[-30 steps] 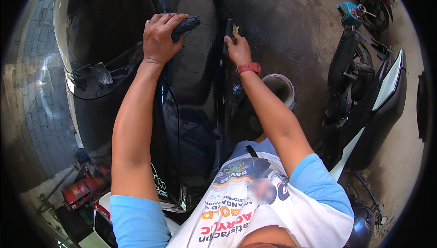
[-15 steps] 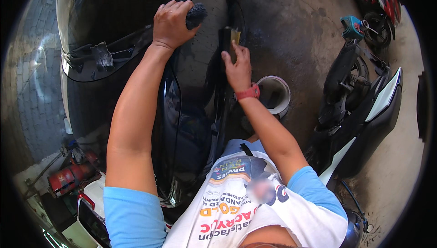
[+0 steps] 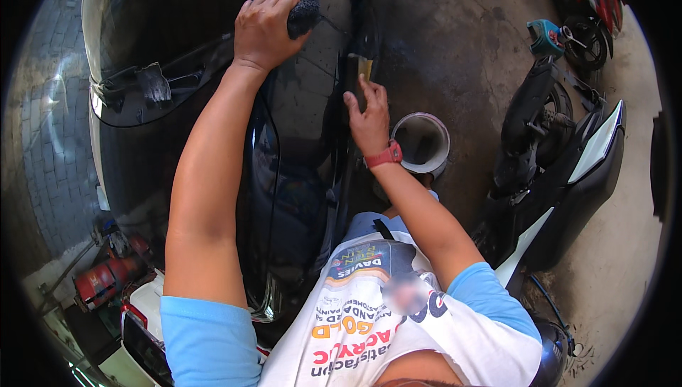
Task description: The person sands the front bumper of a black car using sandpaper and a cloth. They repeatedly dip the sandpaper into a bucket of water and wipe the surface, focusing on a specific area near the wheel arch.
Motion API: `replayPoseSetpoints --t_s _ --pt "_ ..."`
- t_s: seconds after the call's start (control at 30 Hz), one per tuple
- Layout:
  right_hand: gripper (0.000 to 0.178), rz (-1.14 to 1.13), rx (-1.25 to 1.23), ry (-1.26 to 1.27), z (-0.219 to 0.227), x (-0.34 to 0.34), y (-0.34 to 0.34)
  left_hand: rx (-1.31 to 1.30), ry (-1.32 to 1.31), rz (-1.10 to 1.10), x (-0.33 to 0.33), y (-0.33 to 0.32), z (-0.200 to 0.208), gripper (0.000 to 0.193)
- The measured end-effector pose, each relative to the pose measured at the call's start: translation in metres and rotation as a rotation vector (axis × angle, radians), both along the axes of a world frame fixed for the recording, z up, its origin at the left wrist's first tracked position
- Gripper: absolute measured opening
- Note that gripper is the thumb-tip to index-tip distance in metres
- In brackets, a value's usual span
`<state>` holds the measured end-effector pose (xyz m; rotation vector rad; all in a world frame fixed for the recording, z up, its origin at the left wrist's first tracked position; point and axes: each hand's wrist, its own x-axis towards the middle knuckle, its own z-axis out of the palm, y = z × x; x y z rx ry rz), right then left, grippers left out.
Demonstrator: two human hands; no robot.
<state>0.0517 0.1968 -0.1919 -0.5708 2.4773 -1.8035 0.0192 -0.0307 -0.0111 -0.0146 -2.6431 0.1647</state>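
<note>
left hand (image 3: 264,30): closed around dark sponge (image 3: 303,16), pressed on glossy black car panel (image 3: 177,53), far centre-left.
dark sponge: rough, blackish, sticking out right of the fist, touching the panel.
right hand (image 3: 369,118): fingers partly curled, resting at the panel's right edge; small yellowish piece (image 3: 364,67) at the fingertips, grip on it unclear; red wristband (image 3: 384,155) on the wrist.
black car panel: shiny, curved, filling left and centre; mirrors brick paving, sky and both forearms; seam lines running down beside the right hand.
floor (image 3: 462,53): grey concrete, stained and rough, dark wet-looking patches far centre.
round container (image 3: 420,143): white rim, dark inside, on the floor just right of the right wrist.
parked scooter (image 3: 561,167): black and white bodywork, right side, standing on the concrete.
teal power tool (image 3: 547,37): far right, at the scooter's far end.
second motorbike (image 3: 593,14): far right corner, red and black parts, partly cut off.
red cylinder (image 3: 106,279): near left, low beside the car, among clutter too blurred to tell.
brick paving (image 3: 42,124): left rim, grey.
</note>
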Motion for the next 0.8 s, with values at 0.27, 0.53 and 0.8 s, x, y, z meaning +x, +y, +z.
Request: replayPoseSetpoints --t_s 0.27,0.53,0.8 --pt "0.054 0.073 -0.048 0.08 0.005 -0.019 -0.002 0.012 -0.021 -0.001 -0.002 0.003 -0.002 0.041" --pt "0.045 0.001 0.012 -0.462 -0.057 -0.142 -0.026 0.045 -0.064 -0.005 -0.015 0.013 0.004 0.04" --pt "0.048 0.0 -0.043 -0.175 -0.047 -0.076 -0.024 0.064 -0.051 0.001 -0.002 0.01 0.011 0.04"
